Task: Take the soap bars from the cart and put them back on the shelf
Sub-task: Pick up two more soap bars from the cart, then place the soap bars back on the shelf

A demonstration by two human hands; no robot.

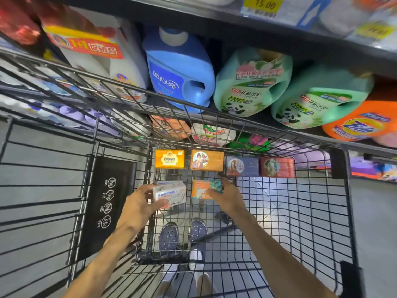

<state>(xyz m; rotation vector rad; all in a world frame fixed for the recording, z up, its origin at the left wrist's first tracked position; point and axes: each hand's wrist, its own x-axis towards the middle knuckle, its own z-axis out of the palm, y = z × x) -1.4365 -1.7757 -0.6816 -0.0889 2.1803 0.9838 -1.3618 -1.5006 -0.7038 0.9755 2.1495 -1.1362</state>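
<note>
Several boxed soap bars lie on the wire floor of the black cart [279, 211]. My left hand [139, 205] grips a white Goat Soap box [169, 193]. My right hand [227, 196] closes on an orange and teal Goat Soap box [204, 189]. Along the far end sit a yellow box [169, 159], an orange box with a portrait [206, 160], a dark blue box [242, 166] and a red box [277, 167]. The shelf [214, 26] stands just beyond the cart.
Big detergent jugs fill the shelf: white [96, 54], blue [178, 69], two green [253, 82], orange Tide [361, 123]. A yellow price tag [265, 5] hangs on the upper shelf edge. The cart's folded black child-seat flap [107, 203] is on the left. Grey floor shows through the wire.
</note>
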